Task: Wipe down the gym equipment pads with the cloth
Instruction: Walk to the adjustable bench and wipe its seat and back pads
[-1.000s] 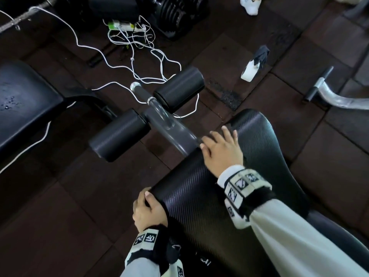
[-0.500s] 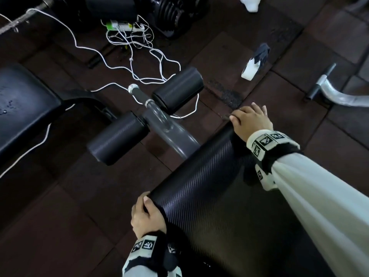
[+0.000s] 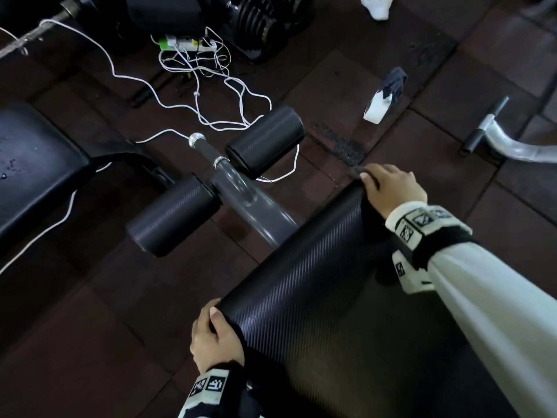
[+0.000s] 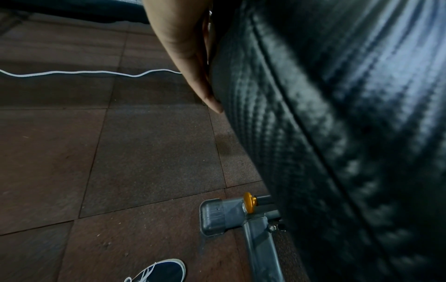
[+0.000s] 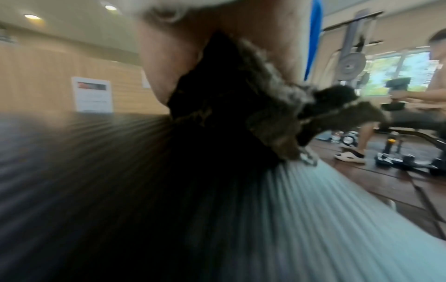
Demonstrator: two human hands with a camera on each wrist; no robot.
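Note:
A black textured bench pad (image 3: pixel 316 282) fills the lower right of the head view. My left hand (image 3: pixel 211 330) grips its near left corner, thumb on top and fingers wrapped under the edge (image 4: pixel 188 47). My right hand (image 3: pixel 388 185) sits at the pad's far right corner with its fingers curled over a dark cloth (image 3: pixel 356 171); only a scrap of it shows past the fingertips. In the right wrist view the cloth (image 5: pixel 265 99) is bunched between my palm and the pad (image 5: pixel 217 219). The pad's side (image 4: pixel 337 133) fills the left wrist view.
Two black foam rollers (image 3: pixel 265 140) (image 3: pixel 171 215) on a grey bar stand just beyond the pad. A white spray bottle (image 3: pixel 382 98), white cables (image 3: pixel 211 86) and a dumbbell (image 3: pixel 259 25) lie on the floor. Another bench pad (image 3: pixel 33 164) is at left. A person (image 5: pixel 422 95) sits nearby.
My right hand has slid with the cloth from the middle of the pad's end rightward to its far right corner. The left hand has kept its grip on the near corner.

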